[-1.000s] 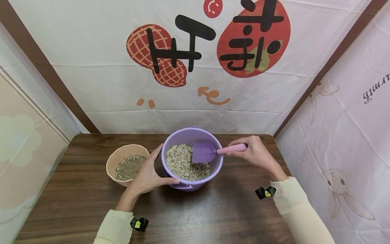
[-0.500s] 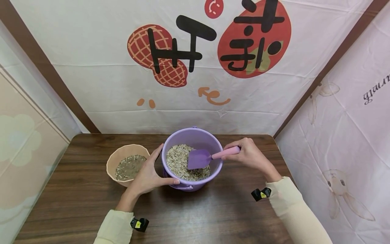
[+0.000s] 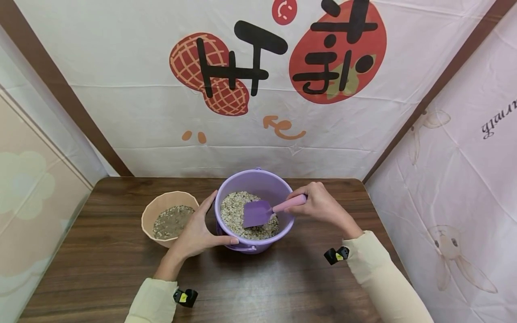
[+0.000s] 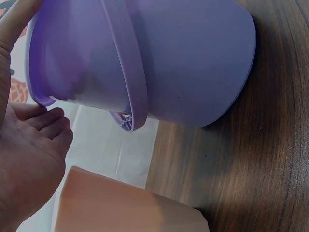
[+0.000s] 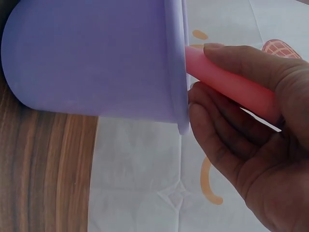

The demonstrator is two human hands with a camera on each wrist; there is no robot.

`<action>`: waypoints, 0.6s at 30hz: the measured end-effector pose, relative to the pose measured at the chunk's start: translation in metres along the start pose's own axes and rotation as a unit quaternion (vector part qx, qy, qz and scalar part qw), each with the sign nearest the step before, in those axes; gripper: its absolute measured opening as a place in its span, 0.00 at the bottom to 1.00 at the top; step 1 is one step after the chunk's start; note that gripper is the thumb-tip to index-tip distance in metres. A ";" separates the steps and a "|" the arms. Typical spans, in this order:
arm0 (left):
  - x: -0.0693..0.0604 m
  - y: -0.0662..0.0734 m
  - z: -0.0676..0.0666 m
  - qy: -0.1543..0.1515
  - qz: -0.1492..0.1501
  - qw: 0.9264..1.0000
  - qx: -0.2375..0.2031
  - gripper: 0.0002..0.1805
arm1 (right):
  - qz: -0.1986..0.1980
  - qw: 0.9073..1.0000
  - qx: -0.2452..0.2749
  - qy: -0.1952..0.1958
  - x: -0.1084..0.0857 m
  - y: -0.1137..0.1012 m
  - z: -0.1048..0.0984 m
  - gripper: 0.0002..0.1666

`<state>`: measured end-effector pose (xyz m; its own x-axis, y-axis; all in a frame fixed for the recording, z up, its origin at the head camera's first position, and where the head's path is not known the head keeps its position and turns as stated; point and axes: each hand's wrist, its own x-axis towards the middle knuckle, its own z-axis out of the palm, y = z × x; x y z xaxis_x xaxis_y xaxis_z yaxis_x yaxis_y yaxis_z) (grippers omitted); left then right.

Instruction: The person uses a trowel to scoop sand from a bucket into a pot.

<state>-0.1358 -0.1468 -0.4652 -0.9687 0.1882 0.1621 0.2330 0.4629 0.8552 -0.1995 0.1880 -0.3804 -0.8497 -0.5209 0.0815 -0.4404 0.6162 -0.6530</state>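
Note:
In the head view a purple bucket [image 3: 258,178] stands on the table, part filled with pale speckled grains [image 3: 234,215] like gravel or small pebbles. My right hand [image 3: 321,204] grips the pink handle of a toy shovel [image 3: 257,214], its purple blade over the grains inside the bucket. The right wrist view shows thumb and fingers around that handle, close to the bucket's rim. My left hand [image 3: 198,235] rests against the bucket's left side, thumb and fingers spread along the rim; the left wrist view has its fingertips touching the edge.
To the left stands a peach faceted bowl [image 3: 149,213] holding grey-brown material with scattered pale grains, partly behind the left hand. The bucket's handle [image 4: 128,67] hangs down its side. Printed cloth walls [image 3: 153,157] border the dark wooden table [image 3: 101,260].
My right hand has moved left with the shovel, carrying its blade further across the bucket and slightly toward me. The left hand and bucket stay in place.

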 end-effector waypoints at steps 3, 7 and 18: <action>0.001 0.001 0.000 -0.001 0.000 1.000 -0.001 0.74 | -0.006 1.000 -0.003 0.006 0.001 0.000 0.001 0.10; 0.001 0.001 0.000 -0.002 -0.001 1.000 0.000 0.75 | -0.010 1.000 -0.002 0.013 0.002 0.000 0.002 0.10; 0.001 0.000 0.000 -0.004 -0.003 1.000 -0.002 0.75 | -0.018 1.000 0.019 0.002 0.002 -0.003 0.006 0.10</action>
<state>-0.1365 -0.1469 -0.4649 -0.9693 0.1924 0.1533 0.2270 0.4597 0.8585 -0.1984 0.1820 -0.3828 -0.8346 -0.5398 0.1093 -0.4599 0.5737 -0.6778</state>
